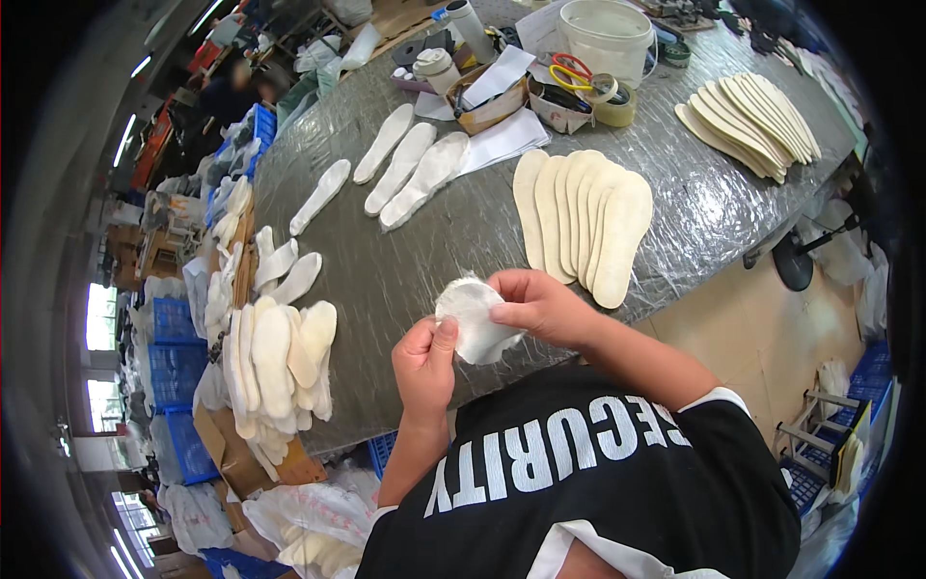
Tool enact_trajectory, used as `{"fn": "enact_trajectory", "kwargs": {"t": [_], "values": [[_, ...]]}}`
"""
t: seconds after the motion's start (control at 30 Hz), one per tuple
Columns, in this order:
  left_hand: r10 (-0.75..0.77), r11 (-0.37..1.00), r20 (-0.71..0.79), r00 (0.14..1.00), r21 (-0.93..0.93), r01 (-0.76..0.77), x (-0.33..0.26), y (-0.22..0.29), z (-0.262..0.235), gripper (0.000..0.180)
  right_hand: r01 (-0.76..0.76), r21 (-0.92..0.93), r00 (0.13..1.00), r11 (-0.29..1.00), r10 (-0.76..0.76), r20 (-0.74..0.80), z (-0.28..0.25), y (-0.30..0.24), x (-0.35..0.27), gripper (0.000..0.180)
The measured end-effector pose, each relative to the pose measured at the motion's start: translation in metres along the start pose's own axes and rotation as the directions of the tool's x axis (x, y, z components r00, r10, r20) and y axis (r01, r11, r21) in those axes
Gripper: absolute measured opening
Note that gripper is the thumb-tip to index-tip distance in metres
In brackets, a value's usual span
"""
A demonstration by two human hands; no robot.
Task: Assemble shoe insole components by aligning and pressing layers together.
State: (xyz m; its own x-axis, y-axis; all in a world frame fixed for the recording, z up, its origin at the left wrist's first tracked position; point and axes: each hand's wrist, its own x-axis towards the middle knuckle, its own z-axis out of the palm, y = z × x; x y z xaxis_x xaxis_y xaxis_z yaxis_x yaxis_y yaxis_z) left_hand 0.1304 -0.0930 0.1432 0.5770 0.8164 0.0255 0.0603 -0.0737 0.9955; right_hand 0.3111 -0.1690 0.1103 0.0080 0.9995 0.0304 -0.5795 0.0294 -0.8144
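Between my two hands I hold a white fleecy insole (475, 318) above the near edge of the table, seen end-on so its full length does not show. My left hand (425, 362) pinches its left edge with the thumb on top. On the opposite edge, my right hand (540, 307) grips it between thumb and bent fingers. A fanned row of cream insoles (584, 217) lies just beyond my right hand. Farther off to the left, several white insoles (405, 172) rest apart on the plastic-covered table (386, 280).
A thick pile of insoles (275, 362) overhangs the table's left edge. Another fanned stack (752, 121) sits at the far right. At the back stand a white bucket (606, 41), red-handled scissors (571, 71), tape rolls (615, 104) and a cardboard box (490, 101). Blue crates (177, 362) line the left.
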Motion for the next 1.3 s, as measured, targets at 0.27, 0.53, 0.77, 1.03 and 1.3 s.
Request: {"fn": "enact_trajectory", "kwargs": {"t": [0.27,0.53,0.77,1.03,1.3], "values": [[0.183,0.952,-0.035,0.983,-0.245,-0.185,-0.002,0.002,0.014,0.03,-0.117,-0.071,0.977,0.991,0.102,-0.19,0.016,0.002,0.002,0.025],[0.119,0.963,0.171,0.978,-0.262,-0.071,0.023,-0.021,-0.01,0.041,-0.04,-0.068,0.948,0.997,0.016,-0.317,0.008,0.006,0.008,0.024],[0.271,0.9,0.145,0.952,0.314,-0.304,0.03,0.011,0.009,0.031,0.085,-0.189,0.95,0.978,-0.137,-0.281,0.004,0.005,0.012,0.024],[0.382,0.842,0.086,0.92,0.377,-0.385,0.036,-0.016,0.007,0.025,-0.008,-0.085,0.947,0.996,-0.02,-0.32,-0.012,0.009,0.026,0.027],[-0.065,0.865,-0.257,0.964,-0.496,-0.074,0.033,-0.026,-0.008,0.031,-0.083,-0.556,0.97,0.827,0.196,0.146,-0.093,0.045,0.039,0.038]]}}
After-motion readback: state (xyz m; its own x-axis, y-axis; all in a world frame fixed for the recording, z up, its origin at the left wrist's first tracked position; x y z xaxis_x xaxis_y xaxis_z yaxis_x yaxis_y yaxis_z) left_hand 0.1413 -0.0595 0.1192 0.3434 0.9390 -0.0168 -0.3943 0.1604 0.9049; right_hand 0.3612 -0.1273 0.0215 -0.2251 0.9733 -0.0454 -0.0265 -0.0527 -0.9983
